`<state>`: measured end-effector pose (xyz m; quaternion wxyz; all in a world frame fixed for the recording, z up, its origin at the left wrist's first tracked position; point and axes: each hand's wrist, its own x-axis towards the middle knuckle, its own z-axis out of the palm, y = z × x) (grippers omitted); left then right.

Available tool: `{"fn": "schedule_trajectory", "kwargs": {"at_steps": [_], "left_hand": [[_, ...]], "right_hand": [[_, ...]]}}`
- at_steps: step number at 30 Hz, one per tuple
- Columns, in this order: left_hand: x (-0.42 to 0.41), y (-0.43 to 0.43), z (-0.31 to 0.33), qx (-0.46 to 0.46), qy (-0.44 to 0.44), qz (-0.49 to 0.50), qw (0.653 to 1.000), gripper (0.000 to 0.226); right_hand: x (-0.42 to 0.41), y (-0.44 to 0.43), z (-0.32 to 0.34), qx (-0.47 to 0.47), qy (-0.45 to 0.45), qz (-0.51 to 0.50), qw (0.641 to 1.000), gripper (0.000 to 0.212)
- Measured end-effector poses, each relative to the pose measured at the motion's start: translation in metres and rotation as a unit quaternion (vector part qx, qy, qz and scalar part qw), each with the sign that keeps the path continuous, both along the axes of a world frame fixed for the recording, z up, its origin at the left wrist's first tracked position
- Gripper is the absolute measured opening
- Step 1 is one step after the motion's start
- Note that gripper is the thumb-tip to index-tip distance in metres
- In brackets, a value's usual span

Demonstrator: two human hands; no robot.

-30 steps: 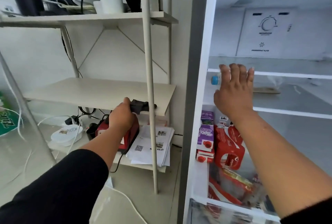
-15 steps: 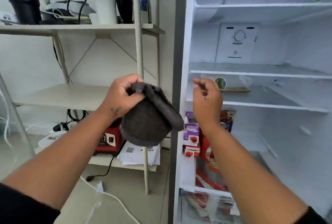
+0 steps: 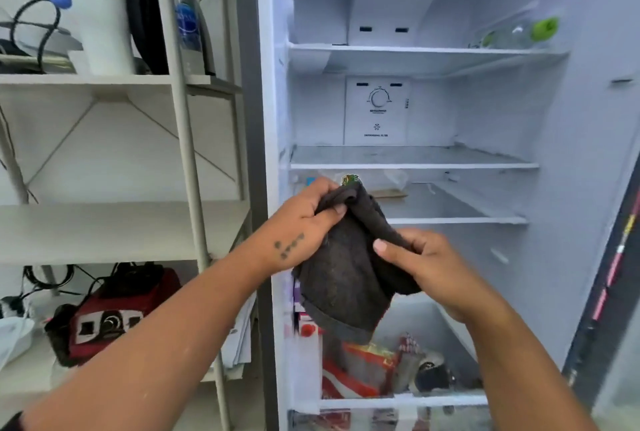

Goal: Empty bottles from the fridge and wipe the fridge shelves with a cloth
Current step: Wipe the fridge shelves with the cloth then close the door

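I hold a dark grey cloth (image 3: 346, 278) with both hands in front of the open fridge. My left hand (image 3: 301, 223) pinches its top edge; my right hand (image 3: 426, 264) grips its right side. Behind the cloth lies a clear bottle with a blue cap (image 3: 310, 181) on the third glass shelf (image 3: 457, 221), mostly hidden. The top shelf (image 3: 415, 50) carries a clear bottle with a green cap (image 3: 519, 32) lying at the right. The second shelf (image 3: 415, 165) is bare, with specks on the glass.
Red and purple cartons and packets (image 3: 367, 368) fill the fridge bottom. A white rack (image 3: 187, 153) stands to the left, with a white jug (image 3: 93, 8) and a water bottle (image 3: 187, 15) on top and a red appliance (image 3: 114, 309) below. The fridge door edge (image 3: 609, 275) is at right.
My left hand took the cloth off the rack and carried it right, in front of the fridge. My right hand left the shelf bottle and took hold of the cloth. The view tilted up.
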<state>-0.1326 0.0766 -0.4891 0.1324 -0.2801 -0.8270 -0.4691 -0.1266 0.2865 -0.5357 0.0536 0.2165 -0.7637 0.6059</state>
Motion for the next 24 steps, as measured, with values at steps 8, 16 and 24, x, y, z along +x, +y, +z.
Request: {"fn": "schedule_trajectory", "kwargs": {"at_steps": [8,16,24], "left_hand": [[-0.062,0.052,0.015,0.148,-0.071,0.004,0.986,0.009],[-0.134,0.095,0.070,0.163,-0.066,0.091,0.980,0.004],[-0.196,0.090,0.059,-0.199,0.059,0.361,0.909,0.033]], "right_hand": [[-0.040,0.038,0.035,-0.085,0.010,-0.115,0.990,0.015],[-0.125,0.073,0.116,-0.134,0.061,-0.233,0.961,0.030],[-0.195,0.050,0.122,0.325,0.094,-0.303,0.891,0.048]]}}
